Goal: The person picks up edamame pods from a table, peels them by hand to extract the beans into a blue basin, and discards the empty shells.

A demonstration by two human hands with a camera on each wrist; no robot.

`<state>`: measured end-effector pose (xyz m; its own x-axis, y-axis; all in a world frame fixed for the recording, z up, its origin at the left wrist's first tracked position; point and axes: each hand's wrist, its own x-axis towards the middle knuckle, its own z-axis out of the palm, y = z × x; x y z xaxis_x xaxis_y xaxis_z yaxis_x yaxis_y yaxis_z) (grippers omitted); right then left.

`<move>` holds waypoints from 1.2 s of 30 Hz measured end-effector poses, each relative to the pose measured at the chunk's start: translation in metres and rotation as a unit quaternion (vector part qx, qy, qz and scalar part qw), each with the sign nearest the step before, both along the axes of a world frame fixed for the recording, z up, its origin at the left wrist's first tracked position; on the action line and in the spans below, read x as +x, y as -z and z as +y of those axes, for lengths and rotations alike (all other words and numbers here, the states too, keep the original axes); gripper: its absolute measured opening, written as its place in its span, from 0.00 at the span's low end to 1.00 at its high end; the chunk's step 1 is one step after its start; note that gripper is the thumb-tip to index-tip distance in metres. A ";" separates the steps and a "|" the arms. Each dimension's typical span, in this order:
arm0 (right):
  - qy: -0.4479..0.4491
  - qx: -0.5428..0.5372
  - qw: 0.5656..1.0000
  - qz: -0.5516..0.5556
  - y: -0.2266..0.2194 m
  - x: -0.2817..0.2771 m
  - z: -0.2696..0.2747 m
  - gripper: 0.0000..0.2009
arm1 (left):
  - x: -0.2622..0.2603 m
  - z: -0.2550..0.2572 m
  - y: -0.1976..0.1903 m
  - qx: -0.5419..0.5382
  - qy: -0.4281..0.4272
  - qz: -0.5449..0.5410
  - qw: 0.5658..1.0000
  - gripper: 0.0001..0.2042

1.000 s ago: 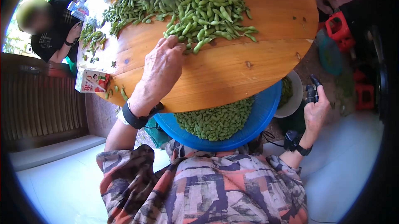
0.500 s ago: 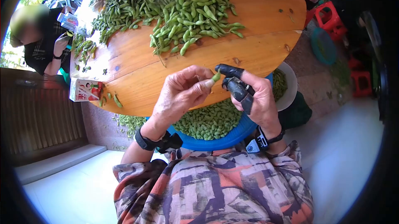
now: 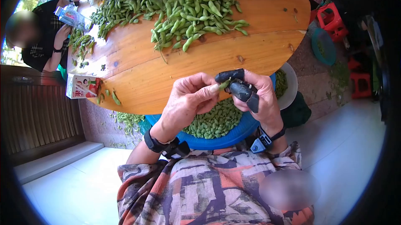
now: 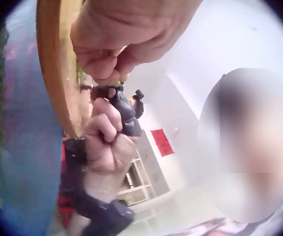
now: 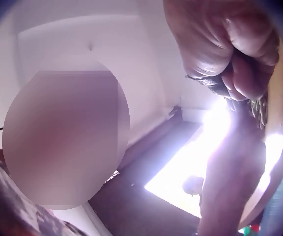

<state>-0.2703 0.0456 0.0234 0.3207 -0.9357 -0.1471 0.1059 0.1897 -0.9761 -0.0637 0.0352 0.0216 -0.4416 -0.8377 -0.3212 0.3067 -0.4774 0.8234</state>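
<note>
Over the table's near edge, my left hand [image 3: 186, 101] pinches a green edamame pod [image 3: 224, 85] between thumb and forefinger. The right hand [image 3: 265, 97], its thumb and index finger covered in black wrapping, pinches the pod's other end. Both sets of fingertips meet there, and they hide much of the pod. In the left wrist view the wrapped thumb [image 4: 125, 112] lies close under the left fingertips. Below the hands, a blue basin [image 3: 200, 143] holds shelled green beans [image 3: 215, 120]. A large heap of edamame pods [image 3: 192, 14] covers the far part of the wooden table [image 3: 271, 45].
A juice carton [image 3: 83, 86] stands at the table's left edge beside a few loose pods. Right of the basin is a white bowl [image 3: 293, 85] with green contents. Another person [image 3: 39, 37] sits at the left. Red stools [image 3: 332, 21] stand on the floor at right.
My left hand has come back from the heap with a pod, and the right hand has swung in from the right to meet it. Now the wrapped fingers close on the pod's end.
</note>
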 end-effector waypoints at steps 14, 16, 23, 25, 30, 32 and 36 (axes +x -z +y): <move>0.049 -0.087 0.992 0.072 -0.015 0.002 0.008 0.12 | -0.018 0.013 0.002 -0.343 -0.038 -0.308 0.886 0.04; 0.048 -0.089 0.992 0.076 -0.008 -0.001 0.009 0.12 | -0.013 0.008 -0.008 -0.225 -0.004 -0.247 0.943 0.05; 0.069 -0.164 0.965 0.193 -0.009 0.004 0.010 0.09 | -0.011 -0.001 -0.010 -0.046 0.069 -0.143 0.986 0.14; 0.099 -0.226 0.939 0.241 -0.007 0.013 0.012 0.10 | -0.016 0.002 -0.008 -0.061 0.059 -0.166 0.982 0.14; 0.165 -0.327 0.874 0.318 0.003 0.029 0.021 0.11 | -0.033 0.014 -0.005 -0.190 -0.013 -0.290 0.938 0.13; 0.156 -0.322 0.880 0.311 0.006 0.029 0.021 0.12 | -0.037 0.017 0.000 -0.184 -0.028 -0.292 0.938 0.12; 0.159 -0.323 0.883 0.301 0.006 0.023 0.018 0.12 | -0.036 0.018 0.001 -0.101 -0.047 -0.178 0.978 0.11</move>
<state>-0.2471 0.0633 0.0170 0.0722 -0.9151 0.3966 -0.5224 -0.3735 -0.7666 -0.0995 0.0535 0.0203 -0.2501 -0.9311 -0.2655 0.0173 -0.2785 0.9603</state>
